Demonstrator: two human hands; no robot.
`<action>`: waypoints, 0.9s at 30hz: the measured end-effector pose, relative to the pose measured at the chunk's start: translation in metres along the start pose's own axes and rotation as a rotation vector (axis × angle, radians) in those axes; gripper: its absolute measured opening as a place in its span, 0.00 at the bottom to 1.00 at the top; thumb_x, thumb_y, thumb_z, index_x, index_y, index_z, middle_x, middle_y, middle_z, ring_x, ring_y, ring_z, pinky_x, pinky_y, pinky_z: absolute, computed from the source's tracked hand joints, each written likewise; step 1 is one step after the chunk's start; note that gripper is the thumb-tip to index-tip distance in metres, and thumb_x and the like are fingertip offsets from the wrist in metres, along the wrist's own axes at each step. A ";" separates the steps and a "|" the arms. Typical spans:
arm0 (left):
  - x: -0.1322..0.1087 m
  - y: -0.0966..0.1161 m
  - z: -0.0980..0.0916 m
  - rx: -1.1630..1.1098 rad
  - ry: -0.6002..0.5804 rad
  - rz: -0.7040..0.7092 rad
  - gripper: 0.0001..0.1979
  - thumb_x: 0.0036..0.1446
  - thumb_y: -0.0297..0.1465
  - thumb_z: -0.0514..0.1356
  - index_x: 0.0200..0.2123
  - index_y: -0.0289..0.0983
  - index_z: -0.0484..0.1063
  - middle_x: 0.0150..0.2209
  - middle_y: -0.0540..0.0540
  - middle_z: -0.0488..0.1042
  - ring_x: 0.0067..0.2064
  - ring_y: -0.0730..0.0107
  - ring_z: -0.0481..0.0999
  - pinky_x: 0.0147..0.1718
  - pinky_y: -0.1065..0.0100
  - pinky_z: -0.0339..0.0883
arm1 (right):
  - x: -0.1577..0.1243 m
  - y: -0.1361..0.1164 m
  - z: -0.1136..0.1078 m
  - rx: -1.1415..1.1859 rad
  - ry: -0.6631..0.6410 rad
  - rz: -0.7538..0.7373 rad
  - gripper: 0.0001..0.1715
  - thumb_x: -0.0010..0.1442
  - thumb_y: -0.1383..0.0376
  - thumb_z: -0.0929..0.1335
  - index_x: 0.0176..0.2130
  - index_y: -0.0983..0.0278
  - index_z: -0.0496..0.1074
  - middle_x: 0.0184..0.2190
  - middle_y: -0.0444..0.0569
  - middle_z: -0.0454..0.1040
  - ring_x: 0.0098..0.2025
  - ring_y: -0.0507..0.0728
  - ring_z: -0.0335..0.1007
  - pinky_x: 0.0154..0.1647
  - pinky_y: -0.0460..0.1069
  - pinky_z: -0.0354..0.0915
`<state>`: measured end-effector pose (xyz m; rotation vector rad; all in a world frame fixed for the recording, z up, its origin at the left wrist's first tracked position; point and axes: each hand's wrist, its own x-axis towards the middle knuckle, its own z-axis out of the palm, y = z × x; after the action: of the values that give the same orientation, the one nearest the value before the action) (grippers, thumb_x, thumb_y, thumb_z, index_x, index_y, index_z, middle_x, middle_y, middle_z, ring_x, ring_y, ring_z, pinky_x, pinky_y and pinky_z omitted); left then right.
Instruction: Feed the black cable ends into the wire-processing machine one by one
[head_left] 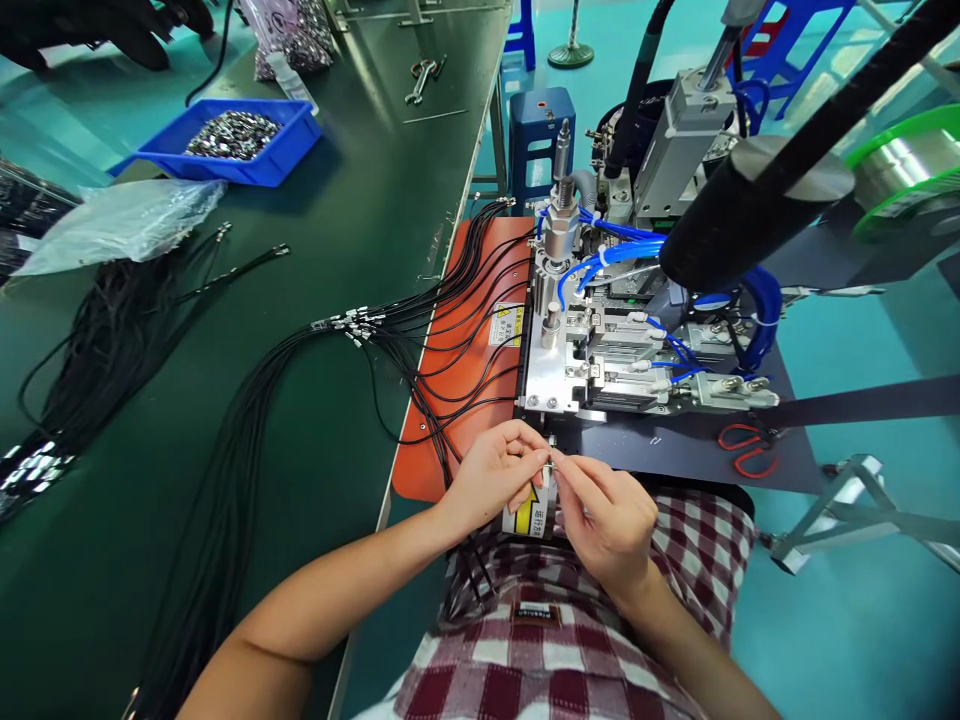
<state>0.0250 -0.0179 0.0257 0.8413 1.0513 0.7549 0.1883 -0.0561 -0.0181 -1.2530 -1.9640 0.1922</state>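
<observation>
My left hand (501, 472) and my right hand (611, 508) meet in front of the machine, fingertips almost touching. Both are closed in a pinch around something very small and shiny, mostly hidden by the fingers. Just below them a label with yellow and white areas (531, 515) shows on the machine's front end. Black cables (442, 350) with metal ends cross the orange plate (420, 468) to the left of my hands, and some pass beneath my left wrist. Beyond my fingers stands the machine's metal block (547, 385), with blue air tubes (622, 250) behind it.
On the green table (352, 560) are a bundle of black cables (255, 420), a blue tray (277, 165) of small metal parts, a plastic bag (127, 225) and a wrench (420, 82). Red-handled scissors (750, 450) lie right. A wire spool (911, 165) and black cylinder (739, 225) overhang the machine.
</observation>
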 end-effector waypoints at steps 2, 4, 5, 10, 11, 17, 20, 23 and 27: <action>0.000 0.001 0.000 0.006 0.005 -0.004 0.13 0.56 0.37 0.61 0.33 0.33 0.64 0.21 0.53 0.70 0.12 0.86 0.60 0.11 0.81 0.49 | -0.003 0.003 -0.001 -0.020 -0.012 -0.013 0.26 0.56 0.76 0.69 0.53 0.59 0.71 0.37 0.49 0.80 0.31 0.54 0.73 0.32 0.50 0.60; 0.000 0.002 0.000 0.010 0.011 -0.007 0.13 0.56 0.37 0.61 0.33 0.33 0.64 0.21 0.53 0.70 0.12 0.86 0.61 0.11 0.81 0.49 | -0.005 0.005 -0.001 -0.007 -0.022 -0.035 0.25 0.56 0.76 0.69 0.51 0.59 0.73 0.37 0.49 0.80 0.32 0.54 0.73 0.33 0.50 0.60; -0.001 0.001 0.000 0.013 0.013 -0.008 0.13 0.56 0.37 0.61 0.32 0.33 0.64 0.21 0.53 0.70 0.12 0.85 0.61 0.11 0.81 0.49 | -0.006 0.005 -0.001 0.026 -0.024 -0.030 0.24 0.56 0.76 0.69 0.50 0.59 0.73 0.37 0.49 0.80 0.32 0.54 0.73 0.33 0.50 0.61; -0.001 -0.004 0.001 0.049 0.013 0.011 0.12 0.56 0.36 0.61 0.32 0.33 0.65 0.21 0.53 0.70 0.13 0.86 0.61 0.12 0.81 0.52 | 0.000 0.001 -0.004 0.289 0.046 0.186 0.21 0.57 0.76 0.68 0.49 0.60 0.72 0.37 0.50 0.78 0.35 0.56 0.73 0.35 0.50 0.68; -0.001 -0.005 0.001 0.058 0.015 0.016 0.12 0.56 0.36 0.61 0.32 0.33 0.65 0.22 0.53 0.70 0.13 0.85 0.61 0.12 0.81 0.52 | 0.001 0.000 -0.004 0.296 0.047 0.187 0.22 0.57 0.76 0.68 0.50 0.60 0.72 0.36 0.50 0.77 0.35 0.56 0.73 0.35 0.50 0.68; 0.000 -0.009 0.000 0.093 0.016 0.018 0.13 0.56 0.38 0.60 0.32 0.33 0.65 0.22 0.53 0.70 0.13 0.85 0.62 0.11 0.80 0.51 | 0.003 0.000 -0.002 0.108 -0.026 0.051 0.23 0.57 0.75 0.69 0.50 0.59 0.73 0.33 0.49 0.78 0.31 0.55 0.72 0.33 0.50 0.64; 0.000 -0.008 0.000 0.109 0.016 0.012 0.13 0.56 0.39 0.60 0.32 0.34 0.65 0.23 0.53 0.70 0.13 0.84 0.62 0.12 0.80 0.51 | 0.003 0.003 -0.002 0.070 -0.024 0.025 0.20 0.56 0.75 0.69 0.47 0.59 0.75 0.33 0.48 0.78 0.31 0.55 0.72 0.32 0.50 0.63; -0.001 -0.006 0.001 0.093 0.020 0.002 0.14 0.56 0.39 0.61 0.32 0.34 0.64 0.22 0.53 0.70 0.13 0.84 0.62 0.12 0.80 0.51 | 0.005 0.001 -0.002 0.190 -0.022 0.088 0.14 0.57 0.74 0.68 0.42 0.60 0.74 0.33 0.49 0.78 0.32 0.55 0.72 0.34 0.50 0.65; -0.001 -0.005 0.002 0.062 0.024 0.015 0.15 0.55 0.41 0.61 0.31 0.35 0.63 0.22 0.53 0.70 0.13 0.84 0.61 0.12 0.79 0.49 | 0.008 -0.008 0.003 0.403 0.013 0.328 0.05 0.59 0.71 0.68 0.35 0.61 0.72 0.31 0.48 0.74 0.30 0.54 0.69 0.30 0.49 0.67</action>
<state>0.0269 -0.0211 0.0224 0.8962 1.0955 0.7495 0.1788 -0.0530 -0.0124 -1.2856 -1.5926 0.7045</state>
